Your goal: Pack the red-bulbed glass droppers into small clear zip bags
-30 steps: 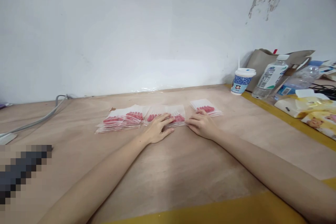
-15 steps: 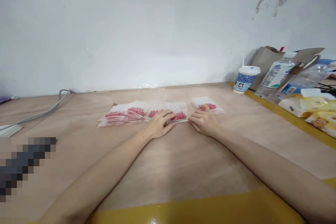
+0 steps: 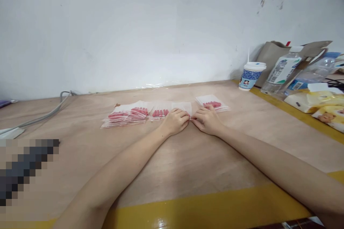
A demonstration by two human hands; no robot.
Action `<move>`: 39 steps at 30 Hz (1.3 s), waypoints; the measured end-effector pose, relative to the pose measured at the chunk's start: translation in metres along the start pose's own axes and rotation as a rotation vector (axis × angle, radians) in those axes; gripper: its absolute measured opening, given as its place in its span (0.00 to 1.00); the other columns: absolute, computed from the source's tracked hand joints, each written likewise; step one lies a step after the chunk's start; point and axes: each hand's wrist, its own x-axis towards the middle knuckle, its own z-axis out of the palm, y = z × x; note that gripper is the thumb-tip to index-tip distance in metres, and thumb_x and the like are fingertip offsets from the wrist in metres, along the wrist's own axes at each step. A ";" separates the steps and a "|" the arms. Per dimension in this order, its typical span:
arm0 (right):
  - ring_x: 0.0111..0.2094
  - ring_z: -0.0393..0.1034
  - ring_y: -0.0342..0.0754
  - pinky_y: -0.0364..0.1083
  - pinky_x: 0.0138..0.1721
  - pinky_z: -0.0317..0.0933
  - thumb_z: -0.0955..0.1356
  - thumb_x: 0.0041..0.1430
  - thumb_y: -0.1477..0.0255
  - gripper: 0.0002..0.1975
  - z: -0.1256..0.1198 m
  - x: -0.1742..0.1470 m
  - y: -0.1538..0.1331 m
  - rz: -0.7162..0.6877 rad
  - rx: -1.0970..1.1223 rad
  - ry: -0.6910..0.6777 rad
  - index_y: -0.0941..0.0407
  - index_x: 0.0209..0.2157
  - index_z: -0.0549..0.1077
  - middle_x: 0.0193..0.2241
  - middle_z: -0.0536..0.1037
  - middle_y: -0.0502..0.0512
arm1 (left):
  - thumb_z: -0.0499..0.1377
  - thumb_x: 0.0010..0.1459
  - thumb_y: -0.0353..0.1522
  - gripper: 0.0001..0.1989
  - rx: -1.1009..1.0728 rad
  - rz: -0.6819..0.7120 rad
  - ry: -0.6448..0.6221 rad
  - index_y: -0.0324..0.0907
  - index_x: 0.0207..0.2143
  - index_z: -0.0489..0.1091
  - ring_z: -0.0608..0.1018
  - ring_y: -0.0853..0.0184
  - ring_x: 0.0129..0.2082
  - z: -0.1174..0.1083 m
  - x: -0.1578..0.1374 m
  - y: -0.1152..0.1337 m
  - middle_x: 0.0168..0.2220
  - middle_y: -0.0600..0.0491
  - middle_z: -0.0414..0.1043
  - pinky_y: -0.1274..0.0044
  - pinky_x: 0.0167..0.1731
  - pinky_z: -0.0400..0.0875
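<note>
My left hand (image 3: 176,121) is closed at the near edge of a small clear plastic bag (image 3: 183,106), partly covering the red pieces inside. My right hand (image 3: 207,120) pinches the same bag's near right corner, its fingertips nearly meeting the left ones. To the left, another bag (image 3: 160,112) lies flat with a row of small red cylindrical pieces. Further left is an overlapping heap of similar filled bags (image 3: 125,114). Just beyond my right hand sits a small stack of bags (image 3: 211,100), also holding red pieces.
A paper cup with a straw (image 3: 252,76), a plastic bottle (image 3: 282,68), a grey-brown bag (image 3: 270,55) and yellow packs (image 3: 317,100) stand at the right. A grey cable (image 3: 51,110) runs along the left. Yellow tape (image 3: 174,204) borders the brown tabletop (image 3: 150,171) before a white wall.
My left hand has moved right, uncovering the bag with the row of red pieces. My right hand has shifted slightly left, and both hands' fingers now come together at one bag's corner.
</note>
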 end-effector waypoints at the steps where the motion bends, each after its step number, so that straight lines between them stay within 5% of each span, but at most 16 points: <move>1: 0.32 0.66 0.46 0.49 0.41 0.45 0.62 0.58 0.70 0.10 0.000 0.000 0.000 -0.010 -0.006 0.001 0.56 0.28 0.73 0.27 0.77 0.52 | 0.51 0.58 0.29 0.09 0.007 0.009 -0.005 0.39 0.32 0.71 0.73 0.64 0.35 0.000 0.000 0.000 0.34 0.49 0.73 0.71 0.40 0.64; 23: 0.32 0.65 0.46 0.51 0.41 0.43 0.62 0.58 0.72 0.10 -0.010 -0.008 0.007 -0.028 -0.013 -0.005 0.54 0.25 0.72 0.25 0.77 0.49 | 0.47 0.62 0.31 0.14 0.122 -0.028 0.038 0.39 0.28 0.69 0.73 0.65 0.33 -0.030 -0.034 -0.013 0.29 0.50 0.72 0.71 0.40 0.64; 33: 0.33 0.65 0.46 0.50 0.39 0.45 0.61 0.59 0.70 0.12 -0.010 -0.008 0.009 -0.036 -0.052 -0.021 0.55 0.25 0.71 0.24 0.75 0.50 | 0.50 0.62 0.31 0.13 0.126 -0.068 0.004 0.38 0.26 0.68 0.72 0.64 0.29 -0.022 -0.036 -0.018 0.25 0.50 0.68 0.72 0.35 0.65; 37: 0.38 0.66 0.49 0.49 0.38 0.49 0.62 0.58 0.66 0.10 -0.012 -0.004 0.008 -0.056 -0.057 -0.045 0.55 0.37 0.71 0.37 0.75 0.56 | 0.53 0.60 0.36 0.10 0.083 -0.041 -0.016 0.40 0.38 0.70 0.73 0.65 0.33 -0.029 -0.041 -0.018 0.28 0.50 0.71 0.73 0.38 0.66; 39: 0.39 0.66 0.50 0.48 0.36 0.51 0.62 0.58 0.67 0.12 -0.010 -0.003 0.004 -0.070 -0.042 -0.060 0.55 0.42 0.69 0.43 0.72 0.57 | 0.55 0.58 0.41 0.20 0.074 -0.074 -0.011 0.39 0.48 0.66 0.72 0.61 0.38 -0.036 -0.044 -0.017 0.35 0.47 0.72 0.69 0.43 0.64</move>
